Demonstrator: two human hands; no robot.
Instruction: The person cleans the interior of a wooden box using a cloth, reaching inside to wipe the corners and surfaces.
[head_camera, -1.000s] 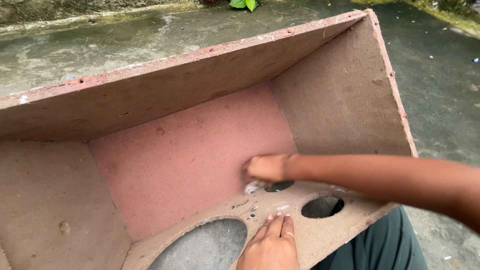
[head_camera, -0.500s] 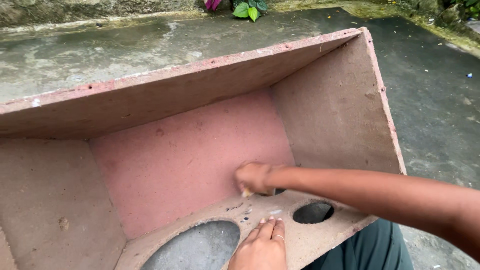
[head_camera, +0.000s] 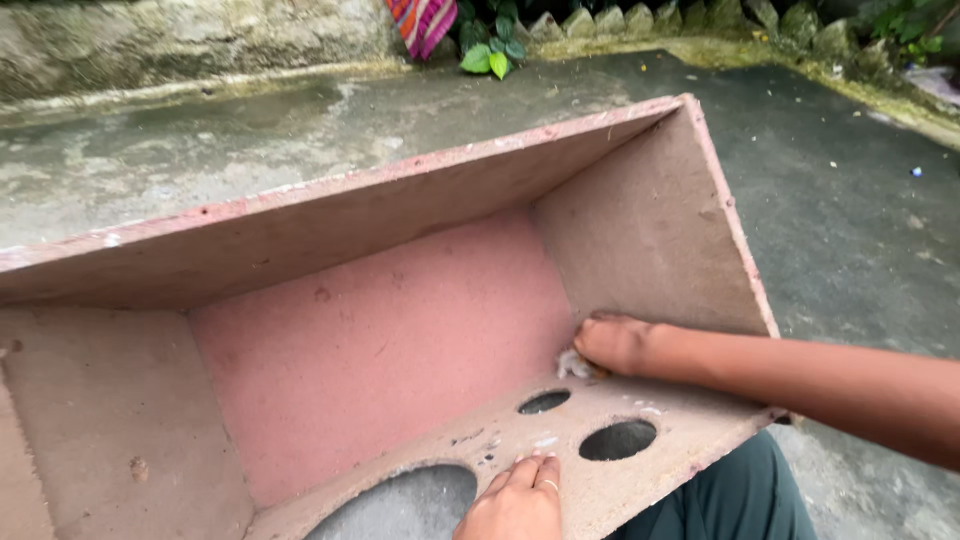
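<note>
Reddish-brown fibreboard makes up the open box (head_camera: 400, 330) you see from the head camera, tilted toward you on wet grey concrete ground (head_camera: 850, 220).

Your right hand (head_camera: 615, 345) reaches deep into the box's right inner corner, where the end wall meets the front panel. Its fingers (head_camera: 592, 352) are curled shut around a small whitish wad (head_camera: 573, 364), pressed against the pink back panel just above the front panel. How tightly the wad is held you cannot tell, since the knuckles hide most of it.

Your left hand (head_camera: 515, 500) lies flat on the front panel (head_camera: 620, 480), fingers straight and close together, holding nothing. Their tips rest just below a few pale flecks (head_camera: 490, 445) of debris.

That front panel has three round cut-outs: a small hole (head_camera: 544, 402) near your right hand, a middle hole (head_camera: 618, 440) beside it, and a large hole (head_camera: 410, 505) just left of your left hand.

The box walls close in your right hand on its right and below; leftward, the interior lies open along the back panel. A striped cloth (head_camera: 422, 22) and green leaves (head_camera: 490, 50) sit at the far edge of the ground.
</note>
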